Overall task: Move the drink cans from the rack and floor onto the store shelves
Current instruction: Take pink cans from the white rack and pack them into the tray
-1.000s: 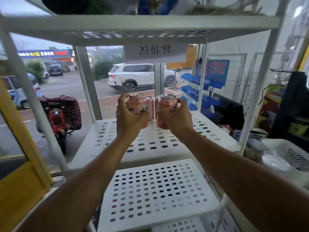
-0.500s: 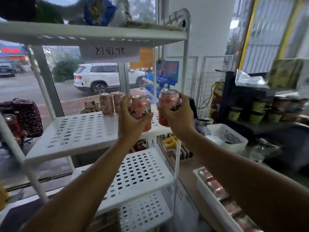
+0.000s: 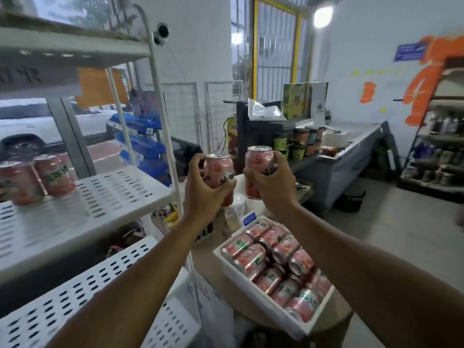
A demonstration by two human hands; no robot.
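Note:
My left hand (image 3: 204,190) grips a pink drink can (image 3: 219,168) upright at chest height. Beside it, my right hand (image 3: 272,183) grips a second pink can (image 3: 257,160), also upright. Both cans are held in the air to the right of the white perforated rack (image 3: 113,187). Two more pink cans (image 3: 37,178) stand on the rack's middle shelf at the far left. Below my right forearm, a white tray (image 3: 253,281) holds several pink cans lying on their sides.
The rack's lower shelf (image 3: 82,280) sits under my left forearm. A dark counter (image 3: 334,159) with cups and boxes stands behind the cans. Store shelves (image 3: 437,151) with goods line the right wall. Grey floor (image 3: 391,222) stretches between the counter and those shelves.
The view has swung right, away from the rack. Both hands carry their cans off the rack's middle shelf to its right side. The tray of cans has come into view.

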